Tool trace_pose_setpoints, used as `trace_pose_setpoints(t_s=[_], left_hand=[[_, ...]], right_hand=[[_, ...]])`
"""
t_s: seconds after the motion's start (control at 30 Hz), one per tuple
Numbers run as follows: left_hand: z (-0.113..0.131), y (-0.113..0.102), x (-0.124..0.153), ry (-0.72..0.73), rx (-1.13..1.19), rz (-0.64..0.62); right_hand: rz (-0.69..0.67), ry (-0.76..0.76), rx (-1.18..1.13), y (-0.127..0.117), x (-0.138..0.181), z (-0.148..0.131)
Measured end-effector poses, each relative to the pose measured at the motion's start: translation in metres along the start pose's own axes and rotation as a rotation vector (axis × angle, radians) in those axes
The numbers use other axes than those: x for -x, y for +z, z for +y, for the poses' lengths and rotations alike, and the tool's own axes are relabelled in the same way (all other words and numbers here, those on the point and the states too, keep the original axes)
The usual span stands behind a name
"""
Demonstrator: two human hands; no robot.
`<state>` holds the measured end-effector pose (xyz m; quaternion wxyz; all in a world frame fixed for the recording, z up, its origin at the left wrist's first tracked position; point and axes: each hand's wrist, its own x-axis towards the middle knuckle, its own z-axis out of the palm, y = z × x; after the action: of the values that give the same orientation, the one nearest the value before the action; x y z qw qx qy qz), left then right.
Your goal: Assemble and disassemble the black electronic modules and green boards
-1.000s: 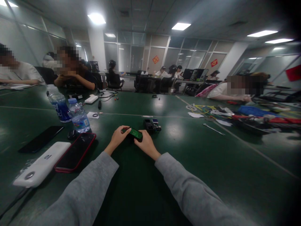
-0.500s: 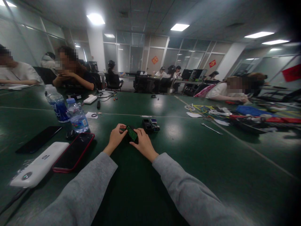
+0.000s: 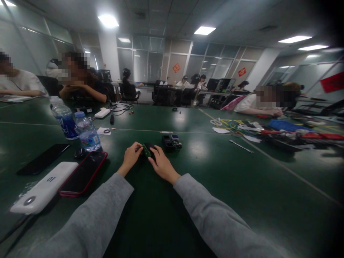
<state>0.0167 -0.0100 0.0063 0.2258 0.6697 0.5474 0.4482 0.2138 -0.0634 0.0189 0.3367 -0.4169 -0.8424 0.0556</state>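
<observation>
A small green circuit board (image 3: 146,151) with a dark backing is held between my two hands just above the table, tilted so its green face looks narrow. My left hand (image 3: 130,157) pinches the board's left end with thumb and fingertips. My right hand (image 3: 162,164) grips the dark side, fingers over the top and thumb below. Part of the board is hidden behind the fingers. Just beyond my right hand, a black case (image 3: 167,143) with small electronic parts and a little screen (image 3: 175,137) rests on the table.
On the left of the green table (image 3: 158,222) are two bottles (image 3: 88,134), a red-edged phone (image 3: 84,174), a black phone (image 3: 43,159) and a white power bank (image 3: 44,188). A wrench (image 3: 241,146) and a heap of cables (image 3: 255,126) lie right. People sit across the table.
The circuit board has turned in my hands: its green face now shows narrower, and more of the dark side is visible. Both hands stay in nearly the same place.
</observation>
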Motion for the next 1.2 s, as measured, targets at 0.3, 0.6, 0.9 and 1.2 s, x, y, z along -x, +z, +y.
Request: trace_pose_setpoints(t_s=[0.3, 0.6, 0.9, 1.2], left_hand=[[0.0039, -0.0006, 0.0017, -0.002, -0.002, -0.009], [0.0007, -0.0018, -0.0015, -0.022, 0.019, -0.040], [0.0038, 0.0034, -0.0011, -0.063, -0.015, -0.010], [0.0030, 0.0032, -0.0001, -0.088, 0.094, -0.079]], right_hand=[[-0.037, 0.065, 0.053, 0.0013, -0.0016, 0.0013], [-0.029, 0.093, 0.083, 0.0031, -0.0009, 0.0056], [-0.011, 0.083, 0.080, 0.0006, -0.0016, 0.0033], [-0.050, 0.096, 0.029, 0.0013, 0.0015, 0.0077]])
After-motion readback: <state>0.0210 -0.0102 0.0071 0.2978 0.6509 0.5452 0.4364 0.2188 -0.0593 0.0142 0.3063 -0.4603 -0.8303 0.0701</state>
